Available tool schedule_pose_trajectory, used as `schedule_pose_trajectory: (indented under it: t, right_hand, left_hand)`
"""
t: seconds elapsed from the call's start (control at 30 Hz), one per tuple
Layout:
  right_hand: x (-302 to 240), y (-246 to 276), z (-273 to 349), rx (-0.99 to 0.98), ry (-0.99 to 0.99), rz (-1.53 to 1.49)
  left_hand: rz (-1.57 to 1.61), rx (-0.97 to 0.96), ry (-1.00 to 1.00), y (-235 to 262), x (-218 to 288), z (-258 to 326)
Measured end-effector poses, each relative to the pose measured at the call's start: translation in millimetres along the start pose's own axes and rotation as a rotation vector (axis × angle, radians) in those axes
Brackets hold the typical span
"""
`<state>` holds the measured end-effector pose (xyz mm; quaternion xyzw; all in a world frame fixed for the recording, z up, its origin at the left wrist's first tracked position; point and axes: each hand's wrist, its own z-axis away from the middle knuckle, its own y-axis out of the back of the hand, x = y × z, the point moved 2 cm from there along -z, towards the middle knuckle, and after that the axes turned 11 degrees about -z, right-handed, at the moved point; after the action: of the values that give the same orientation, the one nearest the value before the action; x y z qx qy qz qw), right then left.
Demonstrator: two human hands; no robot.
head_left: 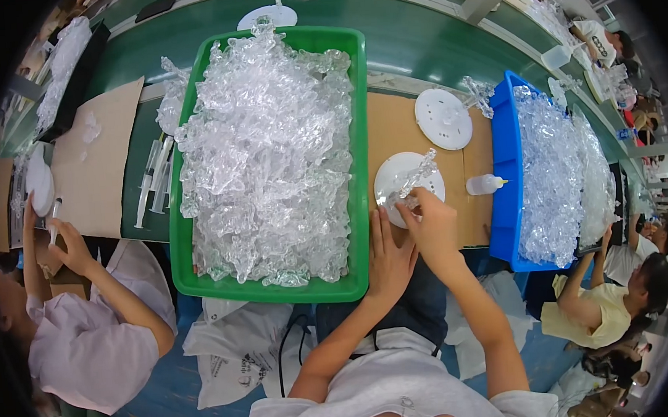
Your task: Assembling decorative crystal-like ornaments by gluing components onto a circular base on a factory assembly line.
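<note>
In front of me a white round disc (385, 176) with small holes lies on brown cardboard. My right hand (435, 229) is closed in a pinch on a clear plastic branch-shaped piece (422, 171) that rises over this disc. Against the disc's lower left rim rests my left hand (389, 262), its fingers stretched out, beside the green tray's wall. Whether its thumb grips the rim is hidden. A second white disc (440, 125) farther back carries another clear piece (480, 95). A small white squeeze bottle (484, 185) lies on its side to the right.
A green tray (362, 130) heaped with clear plastic pieces (269, 151) stands left of my hands. At right is a blue bin (504, 160), also full. Several syringes (148, 178) lie left of the tray. Co-workers (89, 330) sit on both sides. Behind runs a green bench surface (408, 39).
</note>
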<state>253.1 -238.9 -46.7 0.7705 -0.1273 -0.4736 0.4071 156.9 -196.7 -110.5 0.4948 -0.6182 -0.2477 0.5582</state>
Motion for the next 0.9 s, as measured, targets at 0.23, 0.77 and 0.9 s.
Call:
schedule_pose_trajectory:
  t: [0.23, 0.77, 0.9]
  right_hand:
    - [-5, -2, 0, -0.003, 0.032, 0.172]
    - [33, 13, 7, 0.083, -0.56, -0.871]
    - [33, 9, 5, 0.026, -0.508, -0.609]
  left_hand:
    - [0.011, -0.045, 0.052, -9, 7, -1]
    - [0.081, 0.085, 0.022, -11, -3, 4]
    - [0.057, 0.054, 0.008, -10, -3, 4]
